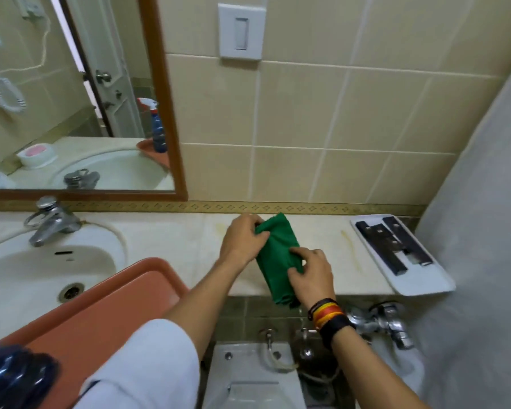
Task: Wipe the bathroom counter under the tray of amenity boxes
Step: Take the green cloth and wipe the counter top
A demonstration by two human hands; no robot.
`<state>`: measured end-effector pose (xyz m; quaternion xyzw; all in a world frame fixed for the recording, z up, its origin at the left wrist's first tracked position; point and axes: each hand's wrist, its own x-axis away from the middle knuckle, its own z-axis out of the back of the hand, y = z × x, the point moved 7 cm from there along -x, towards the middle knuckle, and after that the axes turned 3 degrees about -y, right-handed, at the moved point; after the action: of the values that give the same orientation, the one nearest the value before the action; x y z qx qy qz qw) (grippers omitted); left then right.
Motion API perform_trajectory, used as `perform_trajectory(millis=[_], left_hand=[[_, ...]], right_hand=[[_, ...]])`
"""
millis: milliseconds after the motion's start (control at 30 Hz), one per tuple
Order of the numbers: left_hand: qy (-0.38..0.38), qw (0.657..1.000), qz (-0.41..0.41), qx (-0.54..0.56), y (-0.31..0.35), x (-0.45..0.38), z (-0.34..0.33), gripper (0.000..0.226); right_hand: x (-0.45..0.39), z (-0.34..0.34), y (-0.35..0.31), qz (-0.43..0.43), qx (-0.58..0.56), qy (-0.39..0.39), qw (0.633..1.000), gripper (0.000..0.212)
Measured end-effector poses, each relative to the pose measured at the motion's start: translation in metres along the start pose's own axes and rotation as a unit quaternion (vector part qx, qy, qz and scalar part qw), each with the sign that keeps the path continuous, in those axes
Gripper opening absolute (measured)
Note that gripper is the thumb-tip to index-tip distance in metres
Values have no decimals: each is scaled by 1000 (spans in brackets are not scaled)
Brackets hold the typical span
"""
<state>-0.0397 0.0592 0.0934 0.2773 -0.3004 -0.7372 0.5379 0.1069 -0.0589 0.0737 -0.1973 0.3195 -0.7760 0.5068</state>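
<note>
Hands first: both of yours hold a folded green cloth [278, 255] over the pale marble bench [171, 240]. Your left hand [244, 239] pinches the cloth's far upper corner between thumb and fingers, closed on the fabric. Your right hand [311, 271] grips the cloth's near right edge, fingers curled into it, with striped and black bands [328, 317] around that wrist. The cloth stretches between the two hands; its near end hangs over the bench's front edge, just below your right hand, and a thin thread of water trails from it.

To the right of your right hand, well apart from it, a white rectangular tray [419, 281] lies on the bench's end, its near corner jutting past the edge. Several flat dark amenity boxes [393, 245] lie in it, side by side and partly overlapping. Between that tray and your right hand the bench is bare, marked with a yellowish streak [351, 246].

To the left of your left arm a salmon-pink plastic tray [106, 302] rests tilted across the white ceramic basin [27, 273], and a chrome tap [49, 221] stands beyond that. Below your right wrist, under the bench, sit chrome valves [384, 323]. A wood-framed mirror [71, 93] hangs on the tiled wall above the basin.
</note>
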Motion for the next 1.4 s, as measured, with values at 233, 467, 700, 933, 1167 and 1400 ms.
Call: perform_trajectory(millis=[233,467,700,933,1167,1400], left_hand=[[-71,995,-30,-65,-1,-35,-149,30],[-49,982,-35,-178,-63,-21,-181,63],[-41,979,-33,-198,-62,-22,-181,60],[-49,984,-31,-171,-63,-31,-185,59],[-42,981,-43,-183,-65,-29,-185,57],[-36,983,-40,-175,-63,-29,-186,57]], right_hand=[[-53,12,127,-68,169,-49,982,47],[-98,-69,117,148,249,-100,952,65],[-126,-43,155,28,239,-71,968,63],[-134,6,215,-72,287,-28,955,63],[-219,-61,134,48,258,-78,962,62],[-137,-7,190,34,247,-55,967,59]])
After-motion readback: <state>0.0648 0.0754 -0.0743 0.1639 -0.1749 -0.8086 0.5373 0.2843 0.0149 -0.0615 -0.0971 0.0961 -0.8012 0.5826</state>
